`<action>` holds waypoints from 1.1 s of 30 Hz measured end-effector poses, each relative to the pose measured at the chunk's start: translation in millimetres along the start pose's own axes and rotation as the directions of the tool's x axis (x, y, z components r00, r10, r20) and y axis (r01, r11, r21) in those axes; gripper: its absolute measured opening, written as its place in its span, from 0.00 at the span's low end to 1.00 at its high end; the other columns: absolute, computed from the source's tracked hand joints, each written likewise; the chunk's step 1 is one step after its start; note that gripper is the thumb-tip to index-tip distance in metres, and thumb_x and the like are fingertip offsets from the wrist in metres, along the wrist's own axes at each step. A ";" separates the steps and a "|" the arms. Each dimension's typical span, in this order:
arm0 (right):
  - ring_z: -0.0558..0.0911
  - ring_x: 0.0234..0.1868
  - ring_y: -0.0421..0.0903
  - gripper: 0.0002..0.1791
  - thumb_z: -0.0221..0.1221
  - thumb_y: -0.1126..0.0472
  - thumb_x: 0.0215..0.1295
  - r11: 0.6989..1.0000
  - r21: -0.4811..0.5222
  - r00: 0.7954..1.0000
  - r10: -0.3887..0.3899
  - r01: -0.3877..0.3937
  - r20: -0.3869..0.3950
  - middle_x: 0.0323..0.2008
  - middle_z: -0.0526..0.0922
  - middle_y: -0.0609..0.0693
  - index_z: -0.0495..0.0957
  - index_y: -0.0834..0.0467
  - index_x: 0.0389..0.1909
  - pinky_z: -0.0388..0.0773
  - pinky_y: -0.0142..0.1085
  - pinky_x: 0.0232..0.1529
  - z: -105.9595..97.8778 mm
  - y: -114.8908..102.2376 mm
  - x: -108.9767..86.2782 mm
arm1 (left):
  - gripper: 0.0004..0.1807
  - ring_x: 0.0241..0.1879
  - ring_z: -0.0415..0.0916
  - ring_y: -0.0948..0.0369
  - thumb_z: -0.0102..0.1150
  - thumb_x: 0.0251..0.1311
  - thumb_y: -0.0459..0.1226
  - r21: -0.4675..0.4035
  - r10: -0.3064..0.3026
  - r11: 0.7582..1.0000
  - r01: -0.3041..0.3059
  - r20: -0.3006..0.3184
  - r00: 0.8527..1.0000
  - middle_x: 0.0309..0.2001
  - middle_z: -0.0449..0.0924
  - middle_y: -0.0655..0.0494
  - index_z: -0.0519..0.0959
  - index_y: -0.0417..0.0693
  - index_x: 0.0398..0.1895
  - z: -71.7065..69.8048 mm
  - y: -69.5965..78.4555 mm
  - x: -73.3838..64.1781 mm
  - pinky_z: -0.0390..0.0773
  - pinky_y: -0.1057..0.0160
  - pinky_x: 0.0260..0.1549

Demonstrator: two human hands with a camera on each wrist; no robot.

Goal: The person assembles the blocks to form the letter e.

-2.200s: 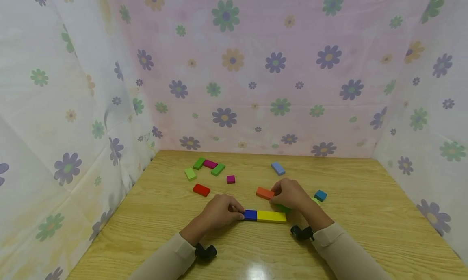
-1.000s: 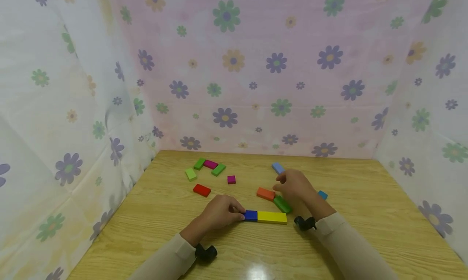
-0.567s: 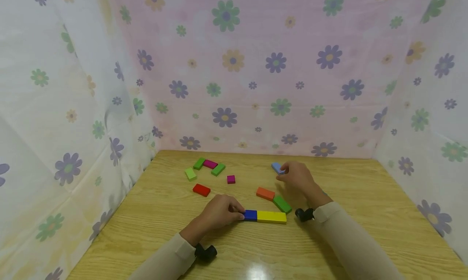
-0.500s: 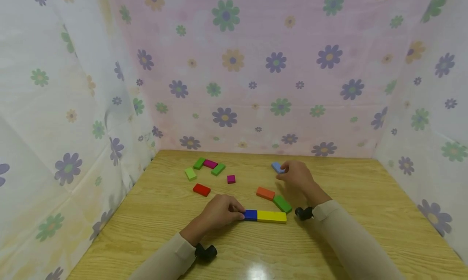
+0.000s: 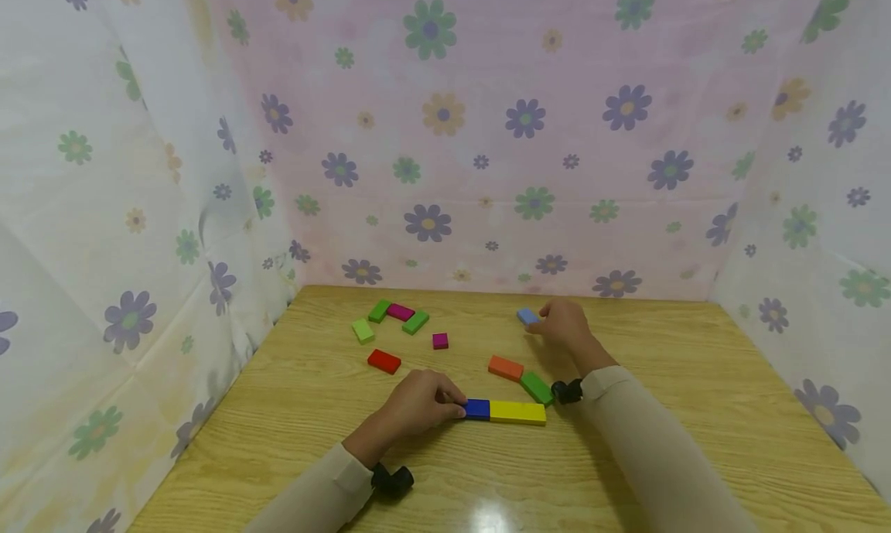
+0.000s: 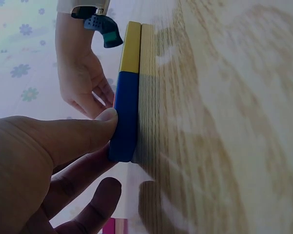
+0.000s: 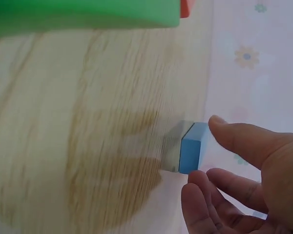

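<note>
My left hand (image 5: 421, 401) pinches the left end of a dark blue block (image 5: 477, 409) between thumb and fingers. That block lies end to end with a longer yellow block (image 5: 517, 413), and the pair forms a straight bar on the table. Farther back, my right hand (image 5: 565, 324) reaches over a light blue block (image 5: 527, 316). In the right wrist view the thumb is close to one side of this light blue block (image 7: 190, 155), with fingertips at the other side and the hand loosely spread.
An orange block (image 5: 505, 368) and a green block (image 5: 537, 388) lie just behind the bar. A red block (image 5: 384, 361), a small magenta block (image 5: 440, 341) and several green and magenta blocks (image 5: 400, 312) lie at the back left. Flowered cloth (image 5: 487, 231) encloses the table.
My right hand has moved from beside the orange and green blocks back to the light blue block. The left hand and the blue and yellow bar stay in place.
</note>
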State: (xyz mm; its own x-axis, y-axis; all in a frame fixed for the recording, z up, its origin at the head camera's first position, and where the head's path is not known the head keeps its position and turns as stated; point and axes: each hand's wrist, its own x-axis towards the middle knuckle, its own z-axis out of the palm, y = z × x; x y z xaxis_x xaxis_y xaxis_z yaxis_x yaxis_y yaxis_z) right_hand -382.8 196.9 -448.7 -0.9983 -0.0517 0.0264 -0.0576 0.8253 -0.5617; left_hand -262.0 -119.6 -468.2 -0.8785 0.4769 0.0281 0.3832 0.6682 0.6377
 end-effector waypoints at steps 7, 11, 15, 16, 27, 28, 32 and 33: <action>0.79 0.60 0.68 0.30 0.71 0.53 0.63 1.000 -0.004 1.000 0.014 -0.014 0.017 0.59 0.82 0.69 0.81 0.72 0.57 0.80 0.56 0.57 1.7 3.7 3.5 | 0.06 0.30 0.75 0.69 0.75 0.60 0.44 0.006 0.010 1.000 -0.010 -0.006 1.000 0.36 0.86 0.74 0.92 0.64 0.40 0.4 -0.9 0.1 0.76 0.68 0.29; 0.81 0.58 0.67 0.27 0.71 0.55 0.63 1.000 -0.006 1.000 0.009 -0.009 0.010 0.56 0.83 0.69 0.83 0.72 0.54 0.82 0.56 0.55 2.3 3.8 3.1 | 0.06 0.31 0.76 0.70 0.75 0.60 0.44 0.007 0.009 1.000 -0.009 -0.004 1.000 0.36 0.86 0.74 0.92 0.65 0.40 0.4 -1.1 0.1 0.76 0.68 0.30; 0.83 0.53 0.65 0.22 0.72 0.56 0.62 1.000 -0.020 1.000 0.004 -0.004 0.000 0.51 0.86 0.67 0.86 0.71 0.48 0.83 0.54 0.52 2.9 2.6 3.0 | 0.05 0.31 0.77 0.70 0.74 0.61 0.44 -0.006 0.002 1.000 -0.002 0.006 1.000 0.37 0.86 0.74 0.92 0.65 0.40 -0.1 -1.0 0.0 0.77 0.68 0.31; 0.83 0.52 0.64 0.22 0.72 0.56 0.61 1.000 -0.022 1.000 0.002 -0.002 -0.002 0.50 0.87 0.67 0.86 0.71 0.47 0.83 0.53 0.51 2.7 2.1 2.9 | 0.05 0.32 0.77 0.70 0.74 0.61 0.44 -0.010 0.001 1.000 -0.001 0.009 1.000 0.37 0.86 0.73 0.92 0.65 0.39 -0.1 -0.9 0.0 0.77 0.68 0.31; 0.80 0.30 0.51 0.11 0.72 0.59 0.59 1.000 -0.023 1.000 -0.003 0.003 -0.001 0.27 0.87 0.56 0.89 0.65 0.28 0.79 0.42 0.32 2.6 0.3 3.9 | 0.06 0.32 0.77 0.70 0.74 0.61 0.44 -0.003 0.001 1.000 -0.001 0.009 1.000 0.37 0.86 0.73 0.92 0.64 0.40 0.0 -1.9 0.2 0.77 0.68 0.32; 0.77 0.27 0.48 0.11 0.71 0.59 0.59 1.000 -0.024 1.000 -0.005 0.005 0.002 0.22 0.85 0.53 0.89 0.64 0.25 0.76 0.40 0.29 2.6 1.3 4.9 | 0.06 0.32 0.77 0.70 0.74 0.61 0.44 -0.003 0.001 1.000 -0.001 0.010 1.000 0.37 0.86 0.74 0.92 0.65 0.40 0.0 -2.0 0.4 0.77 0.68 0.32; 0.62 0.19 0.42 0.15 0.70 0.59 0.59 1.000 -0.017 1.000 -0.007 0.008 0.026 0.12 0.68 0.43 0.84 0.61 0.16 0.64 0.35 0.22 2.3 4.4 9.1 | 0.06 0.32 0.77 0.70 0.74 0.61 0.44 -0.004 0.002 1.000 -0.002 0.007 1.000 0.37 0.86 0.74 0.92 0.65 0.41 0.3 -2.6 0.6 0.77 0.68 0.32; 0.61 0.19 0.41 0.15 0.69 0.59 0.59 1.000 -0.019 1.000 -0.008 0.008 0.030 0.12 0.67 0.43 0.84 0.60 0.15 0.64 0.34 0.22 1.7 4.9 10.1 | 0.06 0.32 0.77 0.70 0.74 0.61 0.45 -0.005 0.000 1.000 0.000 0.006 1.000 0.37 0.86 0.74 0.92 0.66 0.41 0.6 -2.9 0.7 0.77 0.68 0.32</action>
State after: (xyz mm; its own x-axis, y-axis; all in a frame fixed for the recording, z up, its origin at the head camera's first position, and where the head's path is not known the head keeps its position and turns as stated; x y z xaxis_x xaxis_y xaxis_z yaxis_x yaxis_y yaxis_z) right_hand -393.1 199.5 -452.6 -0.9972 -0.0750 0.0056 -0.0658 0.8355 -0.5456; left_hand -263.5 -120.8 -470.5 -0.8765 0.4808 0.0235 0.3822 0.6654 0.6412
